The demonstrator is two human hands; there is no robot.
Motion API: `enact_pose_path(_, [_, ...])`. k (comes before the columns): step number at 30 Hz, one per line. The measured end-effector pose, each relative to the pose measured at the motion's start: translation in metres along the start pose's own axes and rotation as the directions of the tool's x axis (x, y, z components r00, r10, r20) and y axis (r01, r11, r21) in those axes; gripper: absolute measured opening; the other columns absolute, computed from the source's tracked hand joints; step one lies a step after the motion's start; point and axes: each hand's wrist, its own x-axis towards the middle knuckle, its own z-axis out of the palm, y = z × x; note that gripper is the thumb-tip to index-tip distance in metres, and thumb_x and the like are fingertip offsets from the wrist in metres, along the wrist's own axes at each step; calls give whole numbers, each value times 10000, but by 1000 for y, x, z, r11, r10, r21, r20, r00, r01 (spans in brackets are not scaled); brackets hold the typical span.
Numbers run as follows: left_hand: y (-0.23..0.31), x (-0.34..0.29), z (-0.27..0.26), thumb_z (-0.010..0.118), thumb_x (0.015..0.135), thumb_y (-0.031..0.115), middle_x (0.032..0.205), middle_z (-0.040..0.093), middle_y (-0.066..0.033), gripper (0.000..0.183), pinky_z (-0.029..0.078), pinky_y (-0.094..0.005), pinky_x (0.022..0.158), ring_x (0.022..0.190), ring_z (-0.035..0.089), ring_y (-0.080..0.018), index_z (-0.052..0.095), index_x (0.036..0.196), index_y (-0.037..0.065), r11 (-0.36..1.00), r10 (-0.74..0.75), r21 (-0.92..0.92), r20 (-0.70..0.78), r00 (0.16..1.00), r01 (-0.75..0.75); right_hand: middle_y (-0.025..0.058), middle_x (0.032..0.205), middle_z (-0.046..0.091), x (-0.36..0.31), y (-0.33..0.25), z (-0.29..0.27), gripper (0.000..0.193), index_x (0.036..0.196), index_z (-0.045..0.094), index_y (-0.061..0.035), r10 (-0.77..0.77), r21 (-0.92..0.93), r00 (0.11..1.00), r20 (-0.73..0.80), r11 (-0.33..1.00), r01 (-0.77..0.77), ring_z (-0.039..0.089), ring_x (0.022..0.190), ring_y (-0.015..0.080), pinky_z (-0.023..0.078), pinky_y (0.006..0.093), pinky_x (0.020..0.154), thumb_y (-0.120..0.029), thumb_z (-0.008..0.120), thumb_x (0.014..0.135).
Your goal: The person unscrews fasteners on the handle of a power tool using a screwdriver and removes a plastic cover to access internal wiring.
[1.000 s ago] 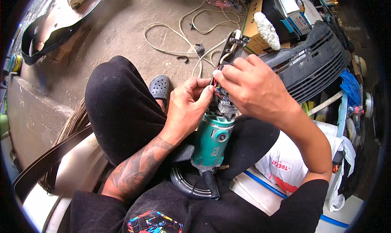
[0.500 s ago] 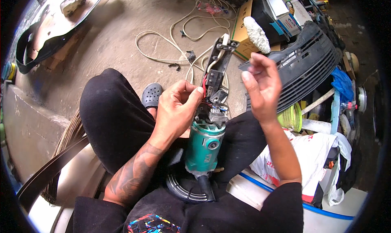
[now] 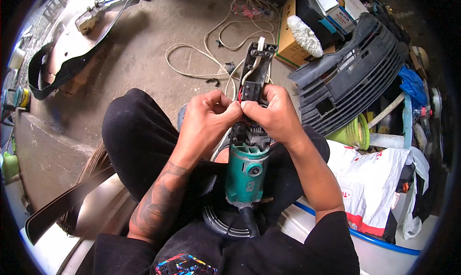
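Observation:
A power tool with a green motor body (image 3: 246, 174) stands between my thighs, its black curved handle (image 3: 247, 222) toward me. The handle half (image 3: 257, 66) at its far end is opened up, showing a white cord (image 3: 251, 71), a black switch block (image 3: 251, 90) and red wires (image 3: 240, 93). My left hand (image 3: 209, 116) is closed, pinching the red wires beside the switch. From the other side my right hand (image 3: 274, 112) is closed too, its thumb and fingertips meeting the left ones at the same wires. The exact spot they grip is hidden by the fingertips.
A pale cable (image 3: 185, 45) lies in loops on the concrete floor. At the right are a white wool pad (image 3: 304, 36), a cardboard box (image 3: 286, 50), a black slatted car grille (image 3: 350, 73), a green basket (image 3: 355, 132) and a white plastic bag (image 3: 370, 179). A brown-black panel (image 3: 81, 39) lies far left.
My right hand, raised and apart from the tool before, has come in left and down to the wiring. My left hand has stayed at the red wires.

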Motion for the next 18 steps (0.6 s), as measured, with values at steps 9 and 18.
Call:
enact_pose_path(9, [11, 5, -9, 731, 824, 96, 852, 753, -123, 232, 565, -280, 723, 781, 706, -131, 721, 992, -63, 968, 141, 203, 55, 988, -149, 79, 837, 717, -2, -4, 6, 206, 915, 702, 18, -25, -33, 998, -64, 999, 23, 657, 765, 122, 533, 306, 709, -156, 697, 804])
enact_pose_path(18, [9, 4, 8, 723, 771, 87, 741, 708, -89, 147, 547, -270, 661, 691, 661, -95, 679, 832, -40, 985, 76, 159, -83, 994, -63, 79, 860, 716, -7, 3, -2, 204, 949, 702, 28, -47, 126, 999, 2, 991, 46, 651, 775, 116, 530, 299, 705, -128, 670, 822])
